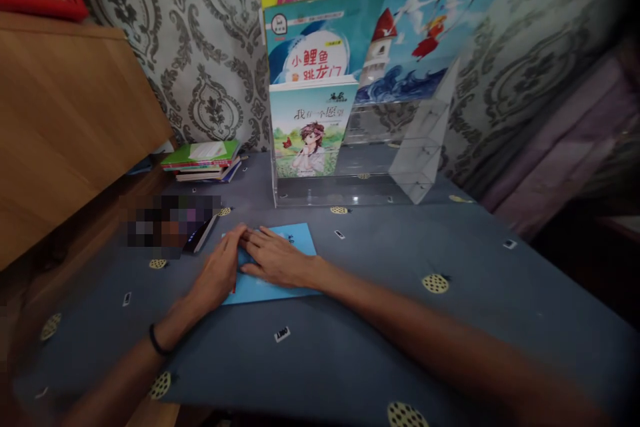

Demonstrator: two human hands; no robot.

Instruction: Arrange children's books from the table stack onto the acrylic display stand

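Observation:
A thin light-blue book [275, 290] lies on the table, its cover partly hidden under both hands. My left hand [223, 267], with a black band on the wrist, is at the book's left edge, turned on its side with fingers bent around that edge. Across the upper left of the cover lies my right hand [277, 257], palm down and fingers stretched out, its fingertips meeting the left hand's fingers. A bit of red shows at the book's edge beside the left palm.
Behind the book stands a clear acrylic rack [335, 193] holding several upright picture books [315, 133]. A book stack [205, 160] sits at the back left, near a wooden cabinet [75, 120]. A dark, partly blurred-out book [203, 233] lies left of my hands. Pineapple-print cloth [360, 340] covers the table.

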